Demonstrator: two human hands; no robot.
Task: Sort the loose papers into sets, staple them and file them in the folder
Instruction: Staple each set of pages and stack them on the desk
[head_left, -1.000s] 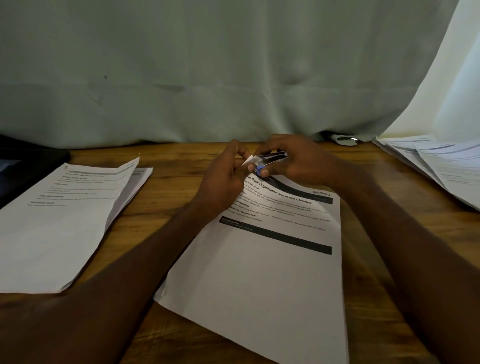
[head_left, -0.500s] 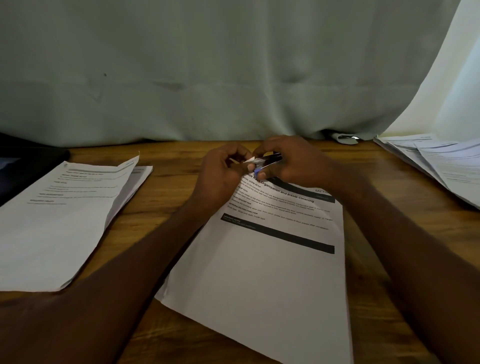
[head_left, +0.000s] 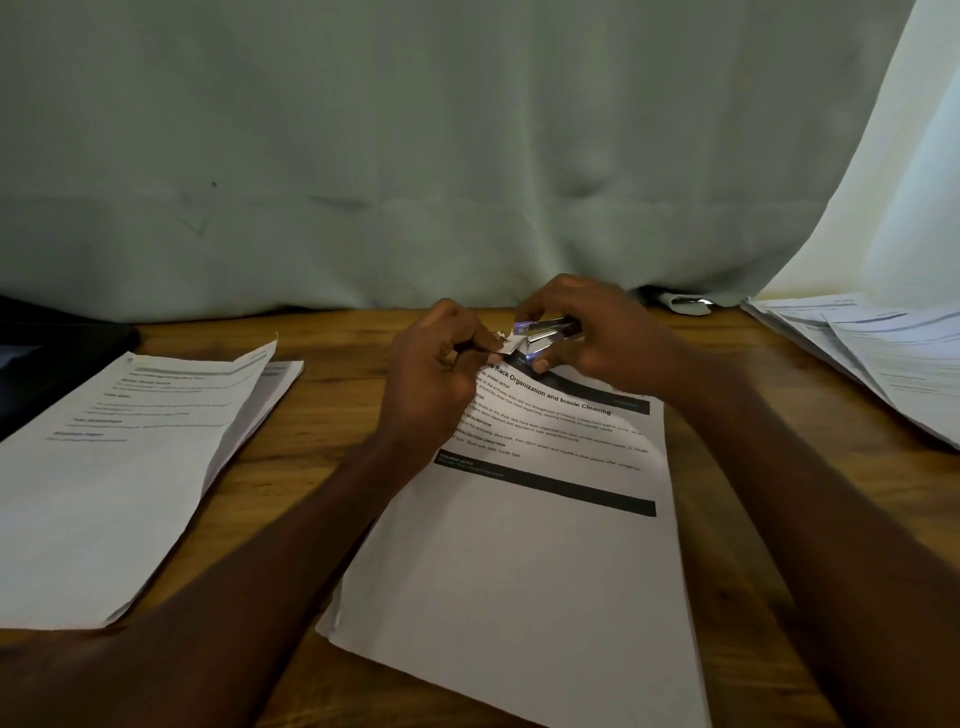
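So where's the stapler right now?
In the head view, the stapler is centre, gripped by the right hand at the top-left corner of the middle paper set.

Paper set (head_left: 540, 545) on table (head_left: 337, 395) centre; stacks left (head_left: 119, 467), right (head_left: 883, 358)

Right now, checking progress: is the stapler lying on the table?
No, the right hand holds the stapler at the sheet's corner.

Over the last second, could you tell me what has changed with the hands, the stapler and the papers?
Little changed. The left hand kept pinching the top-left corner of the middle set of papers, and the right hand kept gripping the stapler there; both shifted only slightly. The left pile and right pile stayed put.
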